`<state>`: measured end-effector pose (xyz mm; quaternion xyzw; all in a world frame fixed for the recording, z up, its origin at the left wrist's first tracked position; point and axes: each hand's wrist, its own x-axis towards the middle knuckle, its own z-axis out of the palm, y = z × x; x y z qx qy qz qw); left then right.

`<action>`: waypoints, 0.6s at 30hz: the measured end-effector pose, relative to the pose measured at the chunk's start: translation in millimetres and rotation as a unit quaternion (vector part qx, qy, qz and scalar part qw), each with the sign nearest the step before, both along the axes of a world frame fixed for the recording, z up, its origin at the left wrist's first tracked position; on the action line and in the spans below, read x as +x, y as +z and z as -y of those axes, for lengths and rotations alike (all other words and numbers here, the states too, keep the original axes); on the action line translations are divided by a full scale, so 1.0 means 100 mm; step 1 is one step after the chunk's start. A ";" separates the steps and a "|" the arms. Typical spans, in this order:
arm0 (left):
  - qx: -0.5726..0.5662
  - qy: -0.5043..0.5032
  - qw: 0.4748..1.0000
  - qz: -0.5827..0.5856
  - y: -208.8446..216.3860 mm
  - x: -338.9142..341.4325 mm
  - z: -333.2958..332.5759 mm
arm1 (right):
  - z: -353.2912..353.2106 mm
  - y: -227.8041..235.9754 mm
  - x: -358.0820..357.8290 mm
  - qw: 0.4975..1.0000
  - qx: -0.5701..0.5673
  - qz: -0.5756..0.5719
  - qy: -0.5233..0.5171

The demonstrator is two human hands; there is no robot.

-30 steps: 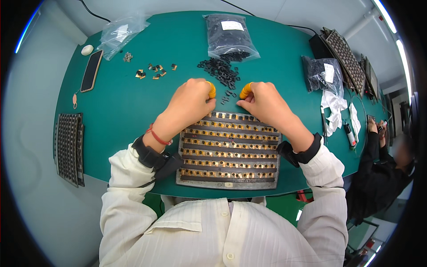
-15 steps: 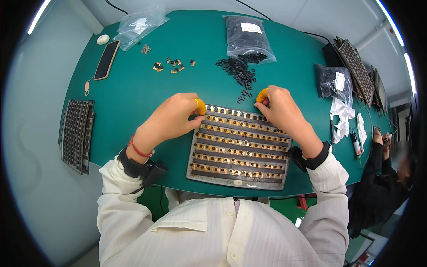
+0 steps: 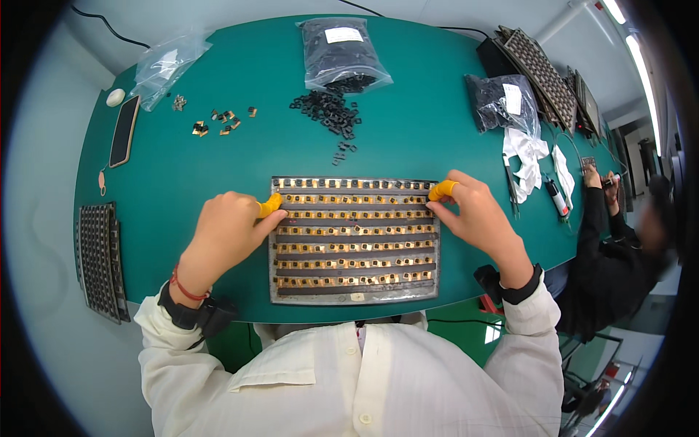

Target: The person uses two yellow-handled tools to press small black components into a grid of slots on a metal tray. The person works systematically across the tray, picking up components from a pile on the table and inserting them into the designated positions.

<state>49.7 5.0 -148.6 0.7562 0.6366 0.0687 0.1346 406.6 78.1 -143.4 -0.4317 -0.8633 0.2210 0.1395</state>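
A flat metal tray (image 3: pixel 393 295) lies in front of me, with rows of small gold pieces bearing black square parts (image 3: pixel 349 247) and dark strips (image 3: pixel 349 255) between the rows. My left hand (image 3: pixel 231 231) is at the tray's left edge near the far rows, thumb and forefinger closed together. At the opposite edge, level with it, my right hand (image 3: pixel 477 211) is closed in the same way. Both forefingers wear yellow finger covers. Whether the fingertips pinch a strip's ends or the tray's rim is hidden.
Loose black parts (image 3: pixel 328 113) spill from a clear bag (image 3: pixel 338 54). Gold pieces (image 3: pixel 226 120), a phone (image 3: pixel 124 131) and stacked trays (image 3: pixel 102 262) are leftward. Rightward are another bag (image 3: pixel 502 102), white cloths (image 3: pixel 526 156), a marker-like tube (image 3: pixel 556 197) and a co-worker (image 3: pixel 619 247).
The view has shifted rightward, and the tray now looks straighter. My right hand has come from beyond the far edge to the tray's right edge; my left has slid nearer along the left edge.
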 end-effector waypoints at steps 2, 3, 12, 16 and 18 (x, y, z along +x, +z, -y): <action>-0.032 0.012 0.999 -0.007 0.06 -0.02 -0.04 | 0.01 -0.02 -0.05 1.000 -0.004 -0.020 0.004; -0.050 0.024 0.998 0.002 0.09 -0.03 -0.05 | 0.01 -0.01 -0.09 1.000 -0.015 -0.019 0.009; -0.037 0.036 0.999 0.014 0.06 -0.03 0.01 | 0.12 -0.10 -0.13 0.995 0.093 0.046 0.010; -0.031 -0.002 1.000 -0.005 0.18 0.03 -0.06 | 0.22 -0.05 -0.21 0.987 0.053 0.148 0.016; -0.073 -0.008 0.996 0.050 0.28 0.03 -0.18 | 0.19 -0.04 -0.23 0.988 0.041 0.149 0.017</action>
